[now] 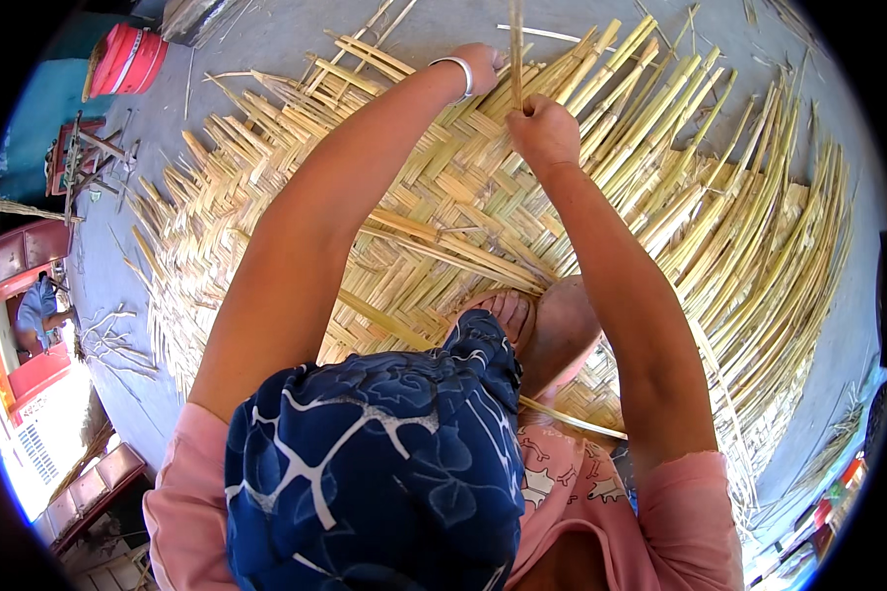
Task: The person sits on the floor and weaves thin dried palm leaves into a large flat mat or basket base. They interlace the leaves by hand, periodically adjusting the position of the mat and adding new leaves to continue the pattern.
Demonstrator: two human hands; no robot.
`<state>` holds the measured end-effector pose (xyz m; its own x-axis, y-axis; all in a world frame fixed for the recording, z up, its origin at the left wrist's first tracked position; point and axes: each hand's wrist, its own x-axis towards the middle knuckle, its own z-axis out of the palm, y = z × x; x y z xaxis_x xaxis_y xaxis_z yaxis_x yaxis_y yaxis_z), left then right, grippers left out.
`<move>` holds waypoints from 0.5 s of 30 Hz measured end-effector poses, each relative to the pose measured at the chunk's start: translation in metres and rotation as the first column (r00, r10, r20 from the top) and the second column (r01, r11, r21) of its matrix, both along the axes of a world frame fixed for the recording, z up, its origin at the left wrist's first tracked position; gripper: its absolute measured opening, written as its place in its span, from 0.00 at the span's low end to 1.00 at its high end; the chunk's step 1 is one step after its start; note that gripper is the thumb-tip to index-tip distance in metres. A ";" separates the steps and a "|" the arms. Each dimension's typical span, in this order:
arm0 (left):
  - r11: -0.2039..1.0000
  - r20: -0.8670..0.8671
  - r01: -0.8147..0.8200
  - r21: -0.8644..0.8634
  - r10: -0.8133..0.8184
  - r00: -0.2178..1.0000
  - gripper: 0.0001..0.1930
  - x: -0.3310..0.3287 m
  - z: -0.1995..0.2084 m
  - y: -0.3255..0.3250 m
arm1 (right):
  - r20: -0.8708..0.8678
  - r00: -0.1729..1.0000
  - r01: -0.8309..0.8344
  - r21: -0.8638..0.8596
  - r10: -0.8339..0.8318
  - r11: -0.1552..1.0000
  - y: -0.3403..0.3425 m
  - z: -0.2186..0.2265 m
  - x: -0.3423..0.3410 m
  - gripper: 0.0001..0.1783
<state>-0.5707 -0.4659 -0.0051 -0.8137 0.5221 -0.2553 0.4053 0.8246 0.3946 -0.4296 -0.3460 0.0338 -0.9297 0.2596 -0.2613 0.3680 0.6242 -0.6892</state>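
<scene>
Weaving a reed mat on the ground

The right hand (543,131) is gripping an upright reed strip (515,49) above the woven mat (443,227); the left hand (483,65), its grip hidden, is pressing beside it.

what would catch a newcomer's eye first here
The big woven reed mat fills the middle, its loose ends fanning out over the grey floor. At its top edge the right hand grips one upright reed strip, with the left hand beside it. A red bucket lies top left.
</scene>
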 end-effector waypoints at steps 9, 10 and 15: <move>0.987 -0.108 -0.070 -0.145 0.055 0.993 0.12 -0.001 0.010 -0.015 | -0.033 0.999 0.021 -0.130 -0.026 0.991 0.004 -0.004 0.006 0.13; 0.988 -0.173 -0.057 -0.145 0.032 0.984 0.12 0.003 0.010 -0.012 | -0.025 0.999 0.024 -0.120 -0.027 0.993 0.006 -0.004 0.005 0.13; 0.983 -0.236 0.090 -0.160 -0.127 0.964 0.08 0.010 0.005 -0.003 | -0.016 0.999 0.035 -0.147 -0.038 0.989 0.007 -0.007 0.005 0.14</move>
<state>-0.5610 -0.4690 -0.0005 -0.8011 0.5827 -0.1365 0.5646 0.8115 0.1508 -0.4243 -0.3385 0.0266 -0.9253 0.2538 -0.2818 0.3751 0.5023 -0.7791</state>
